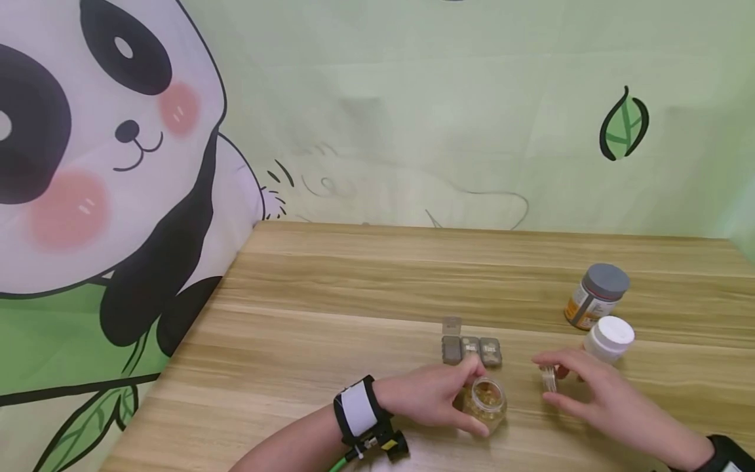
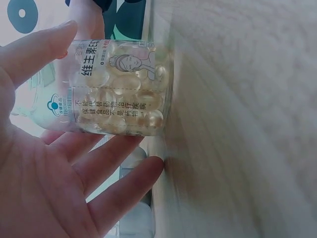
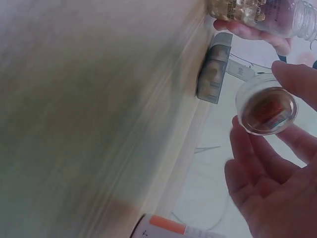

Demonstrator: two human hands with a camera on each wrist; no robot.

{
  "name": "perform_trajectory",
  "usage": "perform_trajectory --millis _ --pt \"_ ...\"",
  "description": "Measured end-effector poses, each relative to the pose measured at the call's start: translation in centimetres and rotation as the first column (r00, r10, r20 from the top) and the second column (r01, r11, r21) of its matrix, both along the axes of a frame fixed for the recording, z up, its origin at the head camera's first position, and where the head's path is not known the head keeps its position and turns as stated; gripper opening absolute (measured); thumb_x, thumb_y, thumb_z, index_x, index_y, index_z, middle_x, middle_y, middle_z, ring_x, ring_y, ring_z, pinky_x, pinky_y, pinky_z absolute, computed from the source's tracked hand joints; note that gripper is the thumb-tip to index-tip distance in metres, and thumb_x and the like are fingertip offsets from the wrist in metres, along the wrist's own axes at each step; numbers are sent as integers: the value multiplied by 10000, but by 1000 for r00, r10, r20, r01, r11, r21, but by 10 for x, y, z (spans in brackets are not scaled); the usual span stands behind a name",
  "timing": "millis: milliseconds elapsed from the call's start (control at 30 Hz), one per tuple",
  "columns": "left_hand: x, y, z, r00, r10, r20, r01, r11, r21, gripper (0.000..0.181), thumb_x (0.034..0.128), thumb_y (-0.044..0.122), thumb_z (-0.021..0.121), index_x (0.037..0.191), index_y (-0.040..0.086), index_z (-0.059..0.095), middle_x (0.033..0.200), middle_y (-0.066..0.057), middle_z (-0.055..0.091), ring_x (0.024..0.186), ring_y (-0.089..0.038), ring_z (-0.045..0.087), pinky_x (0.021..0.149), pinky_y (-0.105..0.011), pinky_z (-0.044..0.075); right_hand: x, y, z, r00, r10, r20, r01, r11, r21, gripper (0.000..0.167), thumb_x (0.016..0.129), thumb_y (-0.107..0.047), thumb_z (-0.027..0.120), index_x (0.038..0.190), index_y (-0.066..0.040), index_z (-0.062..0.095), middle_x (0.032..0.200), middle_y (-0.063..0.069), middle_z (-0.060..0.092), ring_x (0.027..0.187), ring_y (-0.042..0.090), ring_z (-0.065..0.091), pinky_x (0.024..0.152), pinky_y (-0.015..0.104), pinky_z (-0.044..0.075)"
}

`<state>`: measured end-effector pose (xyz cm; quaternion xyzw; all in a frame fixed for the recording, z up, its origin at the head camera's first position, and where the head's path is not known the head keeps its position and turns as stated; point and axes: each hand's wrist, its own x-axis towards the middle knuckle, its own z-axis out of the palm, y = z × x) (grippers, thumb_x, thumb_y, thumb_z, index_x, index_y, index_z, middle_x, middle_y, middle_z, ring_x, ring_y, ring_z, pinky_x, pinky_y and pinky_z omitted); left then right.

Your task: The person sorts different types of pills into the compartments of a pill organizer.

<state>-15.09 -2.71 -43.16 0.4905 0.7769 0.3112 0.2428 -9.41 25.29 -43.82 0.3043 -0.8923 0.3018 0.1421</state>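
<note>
My left hand grips a clear jar between thumb and fingers. Its mouth is uncovered, and amber softgels lie inside, behind a printed label. To the right, my right hand pinches a clear round lid above the table, apart from the jar. Just beyond the left hand sits a small grey pill organizer with several compartments in a row. The flap of its leftmost compartment is raised, while the others look covered; what that compartment holds cannot be made out.
A white-capped bottle stands right behind my right hand. Beyond it is a taller jar with a grey cap and orange label. The wooden table ends at a panda-printed backdrop.
</note>
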Motion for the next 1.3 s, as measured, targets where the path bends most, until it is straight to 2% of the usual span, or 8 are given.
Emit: perform_trajectory --millis 233,333,467,633,733,933,1167,1300 --pt "1 0 0 1000 1 -17 -1 1000 -1 555 863 308 755 1196 135 345 1083 83 624 891 61 544 764 -109 421 0 -1 -5 999 27 25 -26 999 -32 526 633 -15 879 1078 -111 615 1028 -51 631 936 40 588 818 105 428" --pt "1 0 1 1000 1 -12 -1 1000 -5 556 864 306 754 1199 136 343 1088 79 624 896 60 544 767 -109 421 1 0 -8 998 43 39 -43 999 -12 534 642 -33 882 1083 -144 603 1036 -71 611 943 48 580 830 105 415" --pt "0 0 1 1000 4 9 -4 1000 -11 555 869 308 749 1204 138 340 1083 84 615 901 54 545 769 -118 425 0 3 -13 997 70 16 -70 997 18 557 631 -62 891 1089 -172 593 1044 -88 587 938 64 560 850 93 372" --pt "0 0 1 1000 -3 2 3 1000 -7 553 871 305 747 1205 136 339 1100 80 621 913 60 544 777 -114 421 0 6 -15 999 47 24 -48 997 64 565 633 -97 898 1112 -141 601 1057 -54 604 960 75 562 862 71 341" --pt "0 0 1 1000 -4 -7 4 1000 -4 555 870 306 749 1205 139 340 1114 73 625 921 62 543 783 -111 417 1 7 -13 999 0 33 -4 990 141 571 646 -142 899 1139 -106 612 1077 -27 629 975 102 584 840 127 407" --pt "2 0 2 999 15 -32 -16 1000 -23 557 861 338 754 1197 153 350 1090 90 619 900 57 544 764 -112 417 2 3 -8 996 -78 38 64 960 274 600 660 -209 889 1183 -90 621 1103 -28 657 974 137 618 773 356 516" --pt "3 1 4 996 35 -78 -38 999 -26 561 846 369 763 1188 161 370 1038 112 613 860 59 541 737 -109 413 4 1 -6 997 -81 2 76 944 320 647 650 -271 891 1207 -107 606 1110 -23 647 956 131 612 733 359 516" --pt "4 1 4 991 55 -124 -58 998 -28 581 824 401 776 1190 170 388 1041 103 627 857 58 544 731 -106 410 5 0 0 997 -79 14 71 950 305 715 664 -349 884 1262 -117 567 1137 -29 618 972 130 592 743 367 513"
